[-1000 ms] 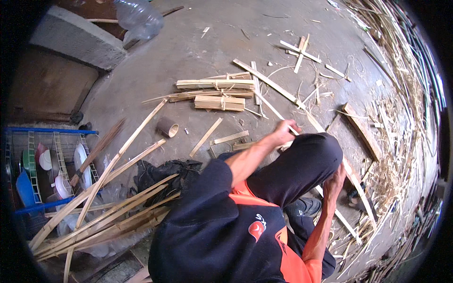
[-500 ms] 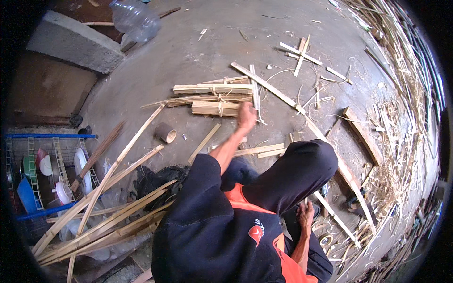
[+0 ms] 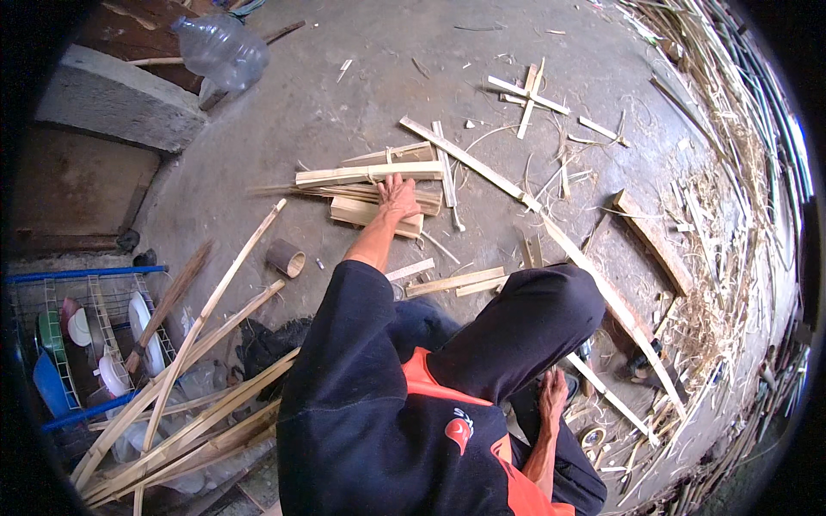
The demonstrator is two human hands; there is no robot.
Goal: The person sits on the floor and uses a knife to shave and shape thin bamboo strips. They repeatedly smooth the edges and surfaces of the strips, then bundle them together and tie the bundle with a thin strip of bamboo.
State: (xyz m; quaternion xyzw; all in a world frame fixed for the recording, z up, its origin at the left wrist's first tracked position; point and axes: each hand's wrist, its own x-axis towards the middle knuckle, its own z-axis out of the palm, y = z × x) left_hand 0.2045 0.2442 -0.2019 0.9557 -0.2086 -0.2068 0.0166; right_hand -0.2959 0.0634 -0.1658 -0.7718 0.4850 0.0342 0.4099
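My left hand (image 3: 398, 199) lies over a group of tied bundles of split bamboo strips on the floor. Its fingers are apart and touch the upper pale bundle (image 3: 327, 176) near its tie. Under the palm are a bundle of thinner, darker strips (image 3: 318, 196) and a short pale bundle (image 3: 357, 212), both partly covered. Another tied bundle (image 3: 413, 153) lies behind these. Down by my dark trousers, my right hand (image 3: 552, 394) stays low with its fingers curled together; what they hold, if anything, cannot be made out.
A long bamboo strip (image 3: 482, 163) runs past my knee. A wooden block (image 3: 654, 242) and heaped shavings (image 3: 723, 301) lie to the right. On the left are a bamboo tube (image 3: 286, 258), long leaning strips (image 3: 215, 318), a blue dish rack (image 3: 86, 273) and a clear plastic bottle (image 3: 222, 53).
My left hand has moved left from the end of the short bundle onto the middle of the group. The short bundle now lies more slanted. My right hand has hardly moved.
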